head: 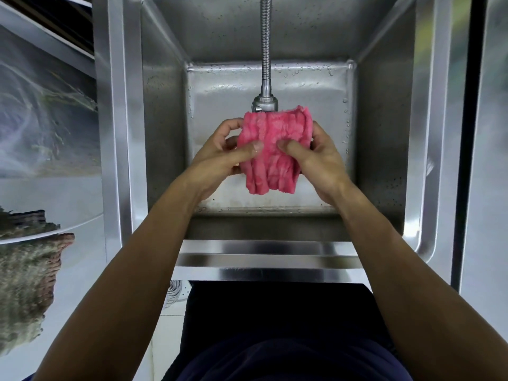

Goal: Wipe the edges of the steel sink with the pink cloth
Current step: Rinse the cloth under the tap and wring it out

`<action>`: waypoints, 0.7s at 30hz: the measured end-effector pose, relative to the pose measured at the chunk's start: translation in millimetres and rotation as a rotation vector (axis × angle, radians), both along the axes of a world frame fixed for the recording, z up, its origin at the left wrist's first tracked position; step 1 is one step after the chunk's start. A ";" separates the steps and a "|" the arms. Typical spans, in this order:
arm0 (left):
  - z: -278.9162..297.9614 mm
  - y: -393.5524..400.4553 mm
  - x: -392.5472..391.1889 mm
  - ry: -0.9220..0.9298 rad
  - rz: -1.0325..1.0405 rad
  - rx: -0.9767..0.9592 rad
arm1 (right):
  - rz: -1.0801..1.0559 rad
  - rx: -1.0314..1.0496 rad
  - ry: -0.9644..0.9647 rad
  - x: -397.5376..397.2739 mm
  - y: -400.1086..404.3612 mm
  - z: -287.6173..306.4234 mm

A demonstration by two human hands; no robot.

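- Both hands are up over the basin, the left hand [220,149] and right hand [316,155] each gripping a side of the pink cloth [273,151], thumbs pressed into its front.
- Bunched into ridges, the cloth hangs between them, held clear of the steel sink [384,133], just below the faucet head [264,103].
- Droplets dot the sink's walls and floor.
- A patterned wall panel [41,119] stands to the left.
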State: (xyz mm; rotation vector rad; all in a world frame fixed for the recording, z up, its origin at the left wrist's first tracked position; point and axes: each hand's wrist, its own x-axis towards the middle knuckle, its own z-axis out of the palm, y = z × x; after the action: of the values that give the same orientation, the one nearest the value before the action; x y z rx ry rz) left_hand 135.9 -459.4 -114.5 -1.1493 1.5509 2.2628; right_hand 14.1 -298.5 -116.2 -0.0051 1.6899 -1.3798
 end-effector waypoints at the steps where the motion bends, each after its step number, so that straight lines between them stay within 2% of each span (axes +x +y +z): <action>1: 2.2 0.7 1.7 0.016 0.014 -0.026 | 0.016 0.013 0.029 -2.7 1.7 3.0; 5: 10.1 7.6 3.4 0.058 -0.078 -0.168 | 0.078 0.007 0.026 -0.2 11.9 12.2; 10: 18.2 16.2 3.8 0.136 -0.183 -0.339 | 0.019 -0.030 0.049 12.8 23.7 16.1; 14: 30.9 18.4 3.1 0.121 -0.215 -0.216 | 0.002 -0.029 0.155 18.9 31.2 24.5; 17: 38.2 17.9 1.6 0.180 -0.251 -0.246 | -0.056 -0.050 0.232 20.1 36.4 31.2; 21: 53.3 15.4 -2.5 0.181 -0.236 -0.225 | -0.036 -0.185 0.362 19.9 43.0 51.3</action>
State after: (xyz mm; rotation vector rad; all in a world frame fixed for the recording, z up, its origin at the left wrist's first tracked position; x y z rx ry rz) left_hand 133.5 -443.9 -61.2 -0.7730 1.9370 2.1275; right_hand 34.1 -255.5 -64.9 -0.3498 1.8520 -1.6318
